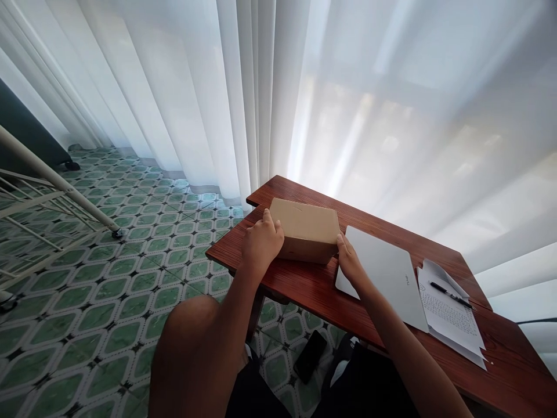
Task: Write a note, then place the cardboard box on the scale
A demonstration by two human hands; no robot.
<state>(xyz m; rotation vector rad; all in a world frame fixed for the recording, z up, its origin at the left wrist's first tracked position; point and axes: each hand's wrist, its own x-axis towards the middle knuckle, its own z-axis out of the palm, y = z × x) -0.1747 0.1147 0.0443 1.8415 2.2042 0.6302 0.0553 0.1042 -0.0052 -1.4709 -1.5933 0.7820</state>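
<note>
Both hands [261,241] [349,262] grip closed cardboard box [306,227]; contents hidden.

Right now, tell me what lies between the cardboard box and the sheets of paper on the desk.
In the head view, a closed white laptop lies between the cardboard box and the sheets of paper, with the right hand resting at the laptop's near corner against the box.

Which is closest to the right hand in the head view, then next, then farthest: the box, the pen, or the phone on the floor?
1. Box: touching the right hand, on its left.
2. Phone: on the floor, under the table.
3. Pen: on the papers, far right.
</note>
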